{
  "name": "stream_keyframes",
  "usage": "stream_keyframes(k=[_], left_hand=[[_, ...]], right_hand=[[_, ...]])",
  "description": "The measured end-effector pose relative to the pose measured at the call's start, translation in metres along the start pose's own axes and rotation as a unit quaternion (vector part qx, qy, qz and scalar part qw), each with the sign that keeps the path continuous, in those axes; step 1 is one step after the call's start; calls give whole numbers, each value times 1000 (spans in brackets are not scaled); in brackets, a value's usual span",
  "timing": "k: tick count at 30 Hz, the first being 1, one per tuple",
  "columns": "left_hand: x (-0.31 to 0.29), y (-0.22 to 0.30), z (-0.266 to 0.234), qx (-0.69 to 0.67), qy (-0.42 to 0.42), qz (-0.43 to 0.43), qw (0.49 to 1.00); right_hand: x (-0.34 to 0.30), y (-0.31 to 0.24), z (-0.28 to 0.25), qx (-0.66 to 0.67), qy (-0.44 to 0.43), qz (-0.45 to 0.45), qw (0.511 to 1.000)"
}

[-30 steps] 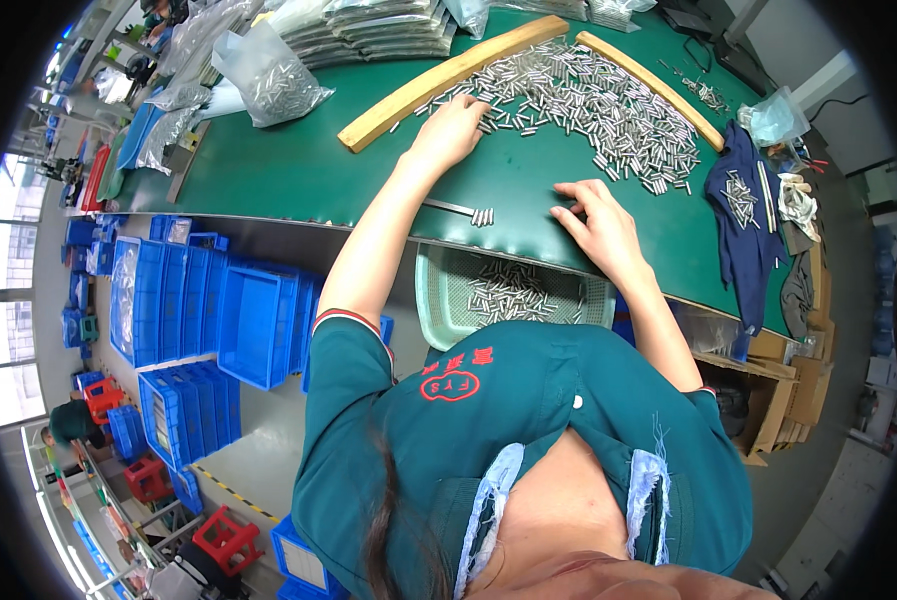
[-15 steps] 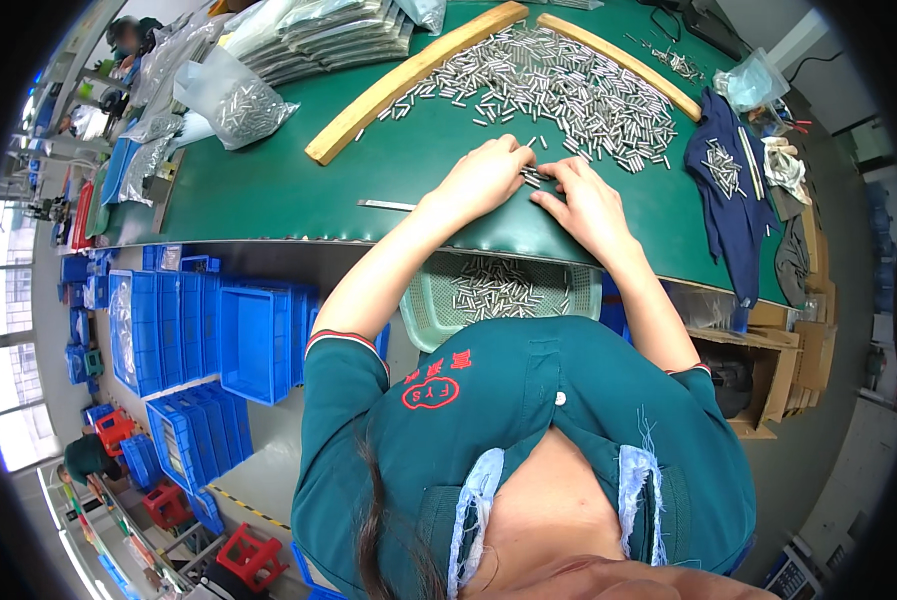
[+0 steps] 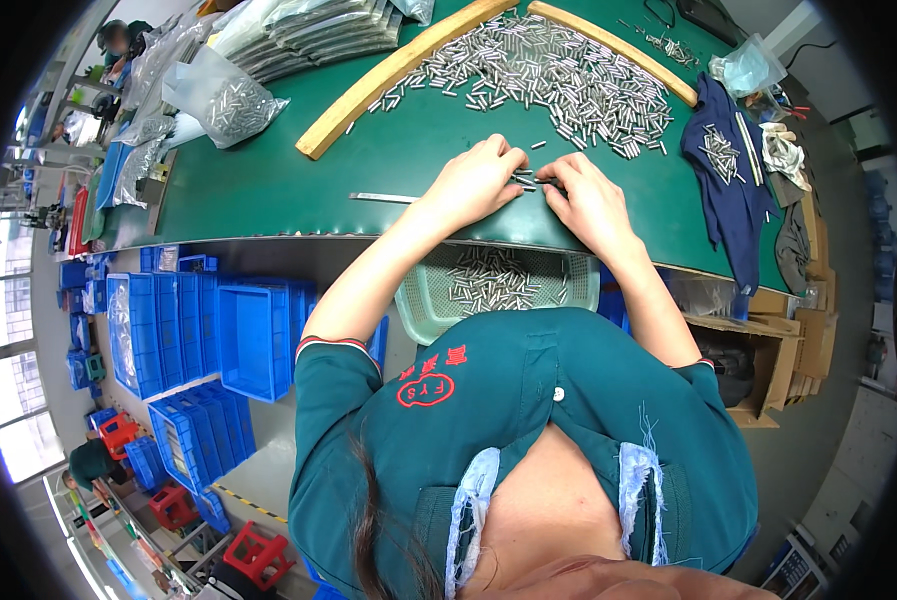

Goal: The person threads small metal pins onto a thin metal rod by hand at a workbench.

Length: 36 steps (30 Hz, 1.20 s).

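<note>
Room ahead-left, heaped metal pins [image 3: 578,82] beyond

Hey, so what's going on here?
A person sits or stands at a green table, left hand and right hand together at a few metal pins near its front edge. A big pile of pins lies beyond, by two wooden bars. A basket below the edge holds more.

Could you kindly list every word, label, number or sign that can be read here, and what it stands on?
Green shirt: red stitched characters and an outlined emblem with letters; I won't copy the wording.
Blue crates: any markings are too small to read.
Metal pins: no lettering can be made out.
Clear bag: no readable text.
</note>
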<state>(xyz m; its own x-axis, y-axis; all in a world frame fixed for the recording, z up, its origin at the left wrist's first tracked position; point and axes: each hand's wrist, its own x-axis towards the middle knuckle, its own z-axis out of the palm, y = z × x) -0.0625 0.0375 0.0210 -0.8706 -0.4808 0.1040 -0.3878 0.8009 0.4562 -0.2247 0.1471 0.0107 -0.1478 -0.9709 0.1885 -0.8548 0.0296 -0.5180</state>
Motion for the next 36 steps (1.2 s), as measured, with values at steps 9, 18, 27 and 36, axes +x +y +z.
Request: stream_keyframes(k=[9,18,27,36], left_hand=[[4,-5,5,-13,-9,64,998],[-5,-5,4,28,-6,31,999],[-6,-2,6,59,15,-46,997],[-13,4,2,17,-9,-67,998]], right_hand=[[0,7,-5,10,-14,-13,1000],[1,0,2,14,-26,-53,998],[-2,-4,1,36,-54,-46,997],[-3,-6,5,47,-40,-2,998]])
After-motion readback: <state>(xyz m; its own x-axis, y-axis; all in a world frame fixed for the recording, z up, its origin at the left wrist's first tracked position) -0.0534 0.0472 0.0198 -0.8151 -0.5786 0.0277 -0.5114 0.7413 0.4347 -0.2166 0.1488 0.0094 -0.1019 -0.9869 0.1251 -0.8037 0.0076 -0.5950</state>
